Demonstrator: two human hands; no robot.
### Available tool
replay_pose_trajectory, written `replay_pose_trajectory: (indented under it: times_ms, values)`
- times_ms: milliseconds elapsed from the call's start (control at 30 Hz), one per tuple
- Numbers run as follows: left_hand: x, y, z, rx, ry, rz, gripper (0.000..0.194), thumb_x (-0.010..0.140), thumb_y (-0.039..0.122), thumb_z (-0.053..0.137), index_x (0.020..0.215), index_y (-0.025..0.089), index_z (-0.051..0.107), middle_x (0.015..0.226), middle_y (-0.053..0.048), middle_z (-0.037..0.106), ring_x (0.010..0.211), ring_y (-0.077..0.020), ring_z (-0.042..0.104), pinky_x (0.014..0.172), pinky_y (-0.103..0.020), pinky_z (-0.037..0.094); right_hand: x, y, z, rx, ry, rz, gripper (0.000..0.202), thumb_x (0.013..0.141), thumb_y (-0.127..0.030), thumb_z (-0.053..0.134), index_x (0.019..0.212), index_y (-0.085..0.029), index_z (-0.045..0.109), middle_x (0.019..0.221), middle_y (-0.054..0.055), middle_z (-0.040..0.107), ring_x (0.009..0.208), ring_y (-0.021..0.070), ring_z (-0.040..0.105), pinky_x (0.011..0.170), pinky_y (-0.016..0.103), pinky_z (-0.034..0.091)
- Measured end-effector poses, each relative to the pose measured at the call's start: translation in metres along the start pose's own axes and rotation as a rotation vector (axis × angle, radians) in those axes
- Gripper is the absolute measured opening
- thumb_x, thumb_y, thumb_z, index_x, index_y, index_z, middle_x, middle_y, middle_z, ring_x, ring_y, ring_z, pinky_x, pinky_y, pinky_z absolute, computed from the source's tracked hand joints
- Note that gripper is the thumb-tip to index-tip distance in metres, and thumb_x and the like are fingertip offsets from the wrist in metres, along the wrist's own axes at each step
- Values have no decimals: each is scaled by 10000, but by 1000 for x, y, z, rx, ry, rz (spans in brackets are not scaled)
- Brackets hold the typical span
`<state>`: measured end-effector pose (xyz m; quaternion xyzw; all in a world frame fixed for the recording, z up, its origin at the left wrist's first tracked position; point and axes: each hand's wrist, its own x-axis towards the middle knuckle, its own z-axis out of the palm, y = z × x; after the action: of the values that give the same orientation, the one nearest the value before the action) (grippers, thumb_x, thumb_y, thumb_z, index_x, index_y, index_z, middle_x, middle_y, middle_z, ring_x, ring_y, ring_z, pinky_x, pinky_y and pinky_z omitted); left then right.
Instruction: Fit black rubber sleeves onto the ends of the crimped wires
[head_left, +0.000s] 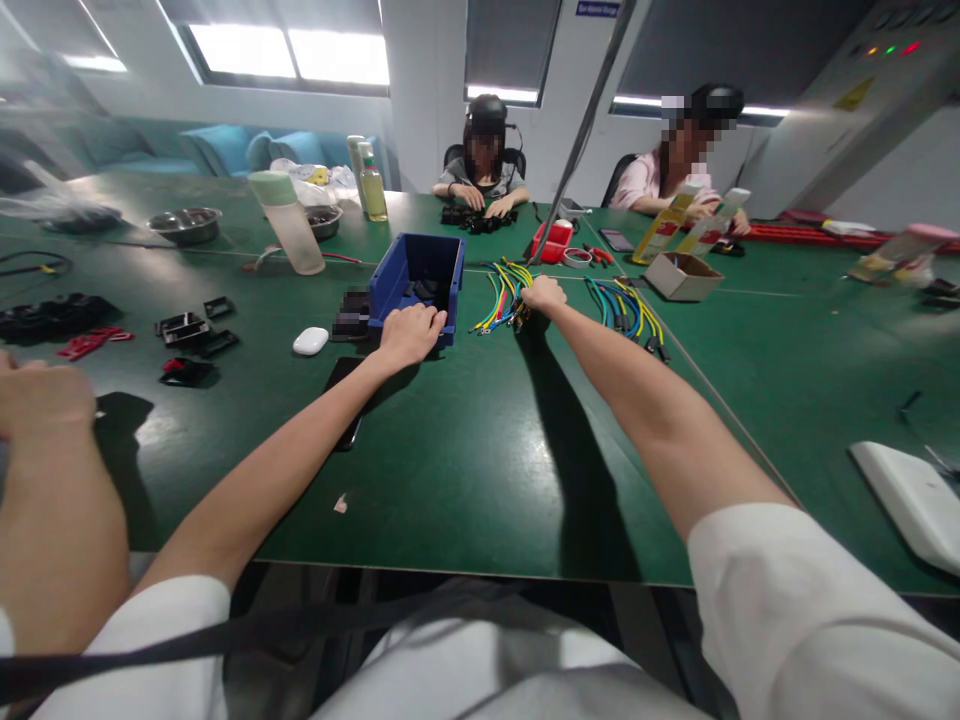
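Note:
My left hand (411,333) is closed over the near edge of a blue plastic parts bin (386,275), its fingertips hidden at the rim. Inside the bin lie small dark parts (421,288). To the right, my right hand (544,293) is curled round part of a bundle of yellow, green and blue cables (491,305) with metal and dark ends. The fingers themselves are mostly hidden behind the knuckles. Beside that hand lies a second bundle of similar cables (628,310) with black connectors.
A black phone (346,435) lies under my left forearm, near a white earbud case (310,341). Black housings (184,330) sit left. At the far left is another person's arm (64,480). A frosted bottle (289,225), a small carton (681,276) and two seated people are farther back.

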<state>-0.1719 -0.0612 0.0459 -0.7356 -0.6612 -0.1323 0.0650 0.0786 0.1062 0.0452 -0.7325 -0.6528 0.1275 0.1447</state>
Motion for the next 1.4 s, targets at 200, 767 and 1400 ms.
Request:
replay_pose_trajectory:
  times_ms: [200, 767, 1400]
  values:
    - [-1, 1, 1, -80, 76, -84, 602, 1002, 571, 192, 961, 192, 658, 1036, -121, 667, 941, -278, 645, 779, -373, 435, 1, 3, 2, 90, -9, 14, 400, 856, -278, 610, 1198, -72, 627, 1272, 267, 603, 1200, 359, 600, 969, 431, 491]
    - [-1, -2, -3, -280, 131, -83, 442, 874, 625, 564, 1016, 221, 672, 1084, -80, 659, 953, -244, 632, 748, -320, 460, -7, 19, -3, 648, -182, 66, 276, 971, -379, 502, 777, -187, 541, 597, -2, 514, 535, 118, 480, 563, 246, 491]
    - [4, -7, 4, -510, 234, -100, 252, 802, 442, 676, 815, 191, 695, 812, -35, 722, 763, -184, 647, 770, -293, 470, -36, 38, -8, 948, -513, -73, 189, 1023, -342, 425, 888, -213, 395, 641, 8, 629, 470, 94, 566, 459, 186, 496]
